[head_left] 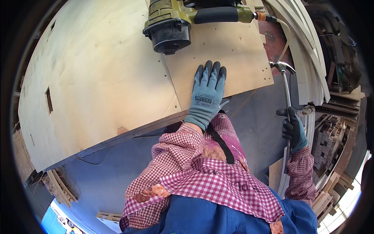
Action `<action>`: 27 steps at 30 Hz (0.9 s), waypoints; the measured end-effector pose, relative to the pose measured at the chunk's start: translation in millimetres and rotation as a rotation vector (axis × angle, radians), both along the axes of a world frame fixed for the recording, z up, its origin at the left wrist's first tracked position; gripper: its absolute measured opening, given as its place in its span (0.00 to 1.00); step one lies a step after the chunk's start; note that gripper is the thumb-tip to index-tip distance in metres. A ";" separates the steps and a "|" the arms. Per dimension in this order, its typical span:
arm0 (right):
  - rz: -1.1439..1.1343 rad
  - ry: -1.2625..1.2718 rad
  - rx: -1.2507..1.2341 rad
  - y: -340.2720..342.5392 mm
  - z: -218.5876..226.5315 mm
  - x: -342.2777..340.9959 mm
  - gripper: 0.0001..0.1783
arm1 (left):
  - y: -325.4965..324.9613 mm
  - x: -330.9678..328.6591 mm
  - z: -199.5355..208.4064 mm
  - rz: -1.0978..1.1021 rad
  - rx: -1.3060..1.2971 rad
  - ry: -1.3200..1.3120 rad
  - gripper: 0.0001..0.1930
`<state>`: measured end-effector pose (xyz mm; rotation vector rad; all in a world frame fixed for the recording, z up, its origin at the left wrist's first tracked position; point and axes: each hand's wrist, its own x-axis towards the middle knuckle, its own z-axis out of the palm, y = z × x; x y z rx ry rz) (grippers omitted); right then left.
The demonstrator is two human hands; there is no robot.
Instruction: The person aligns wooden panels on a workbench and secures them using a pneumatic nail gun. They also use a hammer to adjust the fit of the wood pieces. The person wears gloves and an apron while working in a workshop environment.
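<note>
In a blue work glove with dark fingertips, my left hand [209, 89] lies flat on a plywood sheet [230, 58], fingers stretched toward the far side. My right hand [295, 130], gloved too, is closed round the handle of a claw hammer [286, 84]. The hammer stands roughly upright in the picture, its metal head beyond the hand, close to the sheet's right corner. A yellow-green pneumatic nail gun [169, 25] with a black grip rests on the plywood beyond my left hand. Nail heads dot the seam between this sheet and the larger panel [101, 70] to the left.
An air hose [287, 33] runs from the nail gun's orange coupling off to the right. Long pale boards [306, 50] are stacked along the right side, with piles of wood offcuts [327, 144] nearer me. More wood strips [58, 187] lie at the lower left, by the grey floor [101, 183].
</note>
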<state>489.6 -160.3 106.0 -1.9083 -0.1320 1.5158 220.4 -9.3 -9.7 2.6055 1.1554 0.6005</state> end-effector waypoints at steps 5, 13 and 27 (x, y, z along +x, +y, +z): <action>0.019 -0.203 0.082 18.1 5.5 52.7 0.26 | 1.3 -0.3 8.0 0.012 -0.034 0.043 0.48; -0.132 -0.596 0.101 122.1 -102.9 204.2 0.17 | 0.0 -0.6 13.9 0.076 -0.039 -0.002 0.40; 0.511 -0.430 0.975 171.4 -70.0 91.4 0.16 | -8.1 -6.2 19.1 0.212 -0.100 -0.075 0.24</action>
